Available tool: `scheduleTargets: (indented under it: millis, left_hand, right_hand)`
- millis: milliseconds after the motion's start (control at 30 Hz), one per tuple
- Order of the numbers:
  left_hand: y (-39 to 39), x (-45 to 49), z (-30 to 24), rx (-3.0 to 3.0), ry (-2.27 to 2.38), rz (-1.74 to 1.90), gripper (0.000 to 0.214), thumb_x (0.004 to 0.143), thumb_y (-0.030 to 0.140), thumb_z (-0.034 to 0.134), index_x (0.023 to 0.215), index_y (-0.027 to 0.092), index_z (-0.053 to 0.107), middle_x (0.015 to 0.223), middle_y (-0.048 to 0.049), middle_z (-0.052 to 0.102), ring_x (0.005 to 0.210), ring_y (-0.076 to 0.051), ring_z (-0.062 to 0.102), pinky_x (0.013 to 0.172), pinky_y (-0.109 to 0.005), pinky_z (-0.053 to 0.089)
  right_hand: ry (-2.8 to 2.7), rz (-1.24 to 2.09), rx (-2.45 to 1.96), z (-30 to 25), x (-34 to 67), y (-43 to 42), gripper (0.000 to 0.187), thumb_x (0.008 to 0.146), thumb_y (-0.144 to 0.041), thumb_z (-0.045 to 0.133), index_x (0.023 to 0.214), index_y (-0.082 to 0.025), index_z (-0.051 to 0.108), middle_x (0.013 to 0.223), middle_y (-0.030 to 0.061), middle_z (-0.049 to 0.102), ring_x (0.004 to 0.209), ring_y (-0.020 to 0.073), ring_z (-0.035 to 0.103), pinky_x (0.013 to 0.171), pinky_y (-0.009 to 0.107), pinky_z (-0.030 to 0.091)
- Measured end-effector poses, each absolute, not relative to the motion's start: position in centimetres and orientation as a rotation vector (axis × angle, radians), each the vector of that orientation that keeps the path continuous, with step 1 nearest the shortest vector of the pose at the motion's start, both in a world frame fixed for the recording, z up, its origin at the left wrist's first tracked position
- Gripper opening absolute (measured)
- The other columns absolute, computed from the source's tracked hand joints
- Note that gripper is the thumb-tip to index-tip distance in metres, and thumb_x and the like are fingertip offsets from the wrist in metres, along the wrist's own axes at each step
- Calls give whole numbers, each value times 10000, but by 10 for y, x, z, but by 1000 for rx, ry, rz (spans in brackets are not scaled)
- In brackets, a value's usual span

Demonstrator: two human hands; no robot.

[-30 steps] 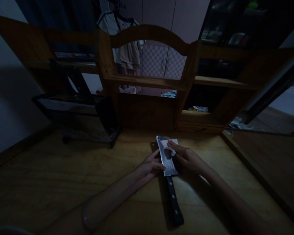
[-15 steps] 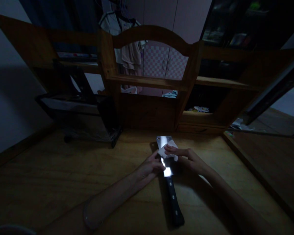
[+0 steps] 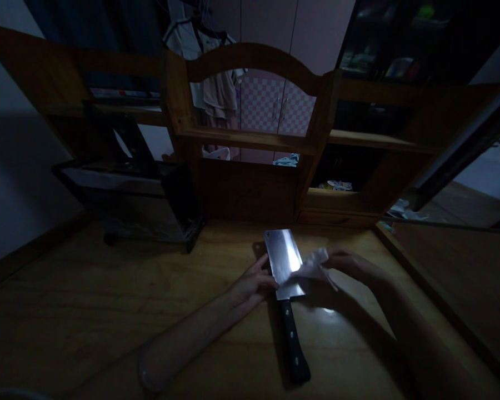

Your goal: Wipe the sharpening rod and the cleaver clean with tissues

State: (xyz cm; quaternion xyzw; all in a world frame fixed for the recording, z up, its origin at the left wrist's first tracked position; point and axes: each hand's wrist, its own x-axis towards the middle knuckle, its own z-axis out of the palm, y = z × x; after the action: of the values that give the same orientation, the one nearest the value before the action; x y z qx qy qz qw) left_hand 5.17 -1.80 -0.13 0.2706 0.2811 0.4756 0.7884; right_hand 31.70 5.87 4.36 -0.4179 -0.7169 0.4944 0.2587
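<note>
White tissue [image 3: 315,268] has slid rightward, pinched in our right hand [image 3: 354,264]; our left hand [image 3: 252,287] clasps the cleaver [image 3: 280,254] above the table [image 3: 170,289]. Wiping looks partly done; dimness hides what's left.

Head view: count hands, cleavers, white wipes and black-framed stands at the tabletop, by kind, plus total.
Hands (left hand, right hand): 2
Cleaver: 1
White wipe: 1
Black-framed stand: 1
Total: 5
</note>
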Motion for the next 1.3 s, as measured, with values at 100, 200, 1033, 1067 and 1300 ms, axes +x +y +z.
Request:
scheduleTargets:
  millis: [100,200,1033,1067,1300]
  left_hand:
    - [-19,50,0,594,581,1024,823,535,-83,591,1307,193,521,1131,-136,664,1058,-290,620,864,-365,470]
    - [-20,50,-1,591,567,1020,817,554,-75,596,1318,203,515,1130,-133,660,1012,-267,628,853,-362,467]
    - [-19,49,7,371,495,1156,564,640,5,539,1161,215,581,1058,-56,652,943,-174,611,880,-304,452]
    - [-19,48,7,346,471,1160,514,646,19,531,1121,208,585,1056,-60,648,939,-179,613,882,-315,457]
    - [-17,47,15,216,445,1162,298,677,79,517,960,168,544,1039,-102,623,914,-221,625,820,-362,501]
  right_hand:
    - [-1748,1116,-1128,43,312,68,310,826,-416,576,803,-154,740,837,64,725,831,256,662,840,391,507]
    - [-1769,795,-1160,39,299,66,329,880,-433,542,905,-176,748,963,59,738,983,290,646,947,432,461]
    - [-2231,1048,-978,38,256,29,388,937,-386,513,1288,-244,599,1401,54,518,1314,313,465,1109,520,326]
    - [-2222,1102,-956,38,254,28,396,936,-391,517,1297,-246,590,1406,54,512,1319,309,459,1112,519,321]
    - [-2257,1411,-709,50,242,16,309,915,-350,561,1191,-273,676,1382,44,555,1360,275,415,1154,501,244]
